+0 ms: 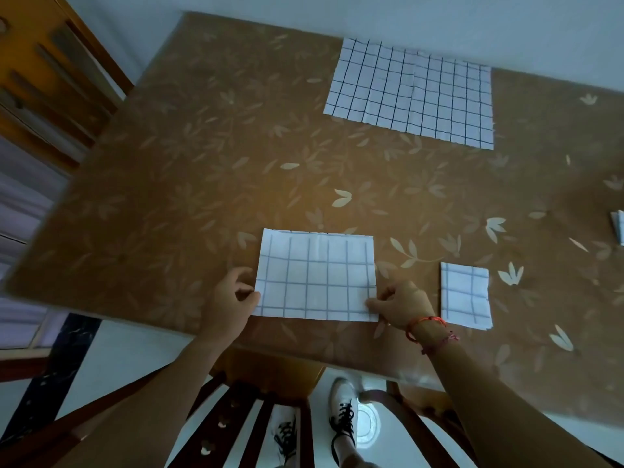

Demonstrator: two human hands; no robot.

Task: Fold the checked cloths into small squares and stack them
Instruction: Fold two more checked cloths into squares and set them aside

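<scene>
Fingertips curled and pressed together at both near corners, left corner of the half-folded checked cloth (316,278) pinched by the left hand (233,297), right corner pinched by the right hand (401,305), cloth laid flat at the near edge of the table (189,184), small folded square (465,295) set just to its right, open checked cloth (412,92) spread well apart at the far edge.

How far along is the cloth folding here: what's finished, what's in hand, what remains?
Done: one small folded square lies right of the hands. In hand: a partly folded cloth, pinched at its near corners by the left hand and right hand. Left: finish folding and stack it, then fold the larger cloth lying open at the far side. A white item at the right edge is unclear.
</scene>
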